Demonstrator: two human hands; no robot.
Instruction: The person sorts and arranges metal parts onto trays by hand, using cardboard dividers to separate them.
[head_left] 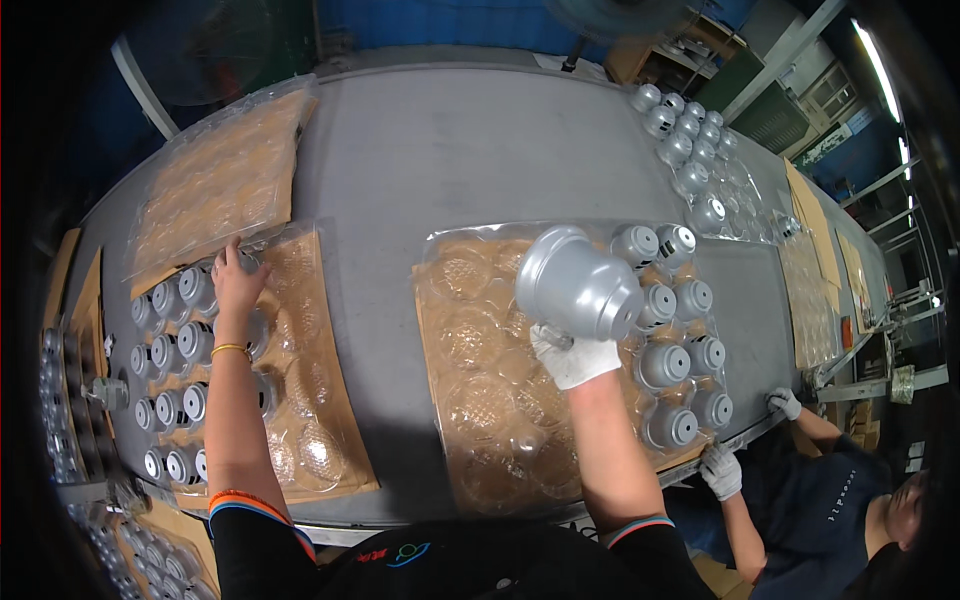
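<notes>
My gloved right hand (572,358) grips a silver, bell-shaped metal cup (575,285) from below, raised over a clear moulded plastic tray (470,335). The cup tilts, its narrower stepped end toward the lower right. That tray lies on brown cardboard; its left pockets hold nothing, while several similar silver cups (662,365) sit in its right pockets. At the left, my bare left hand (238,285) has its fingers and thumb closed round a silver cup in the far row of another tray (300,350). My hand hides most of that cup. Several more cups (195,343) fill the pockets beside my forearm.
An unfilled clear tray on cardboard (220,175) lies at the far left of the grey table (430,150). More silver cups (685,140) stand in a tray at the far right. Near the right edge is a co-worker (820,500) in white gloves.
</notes>
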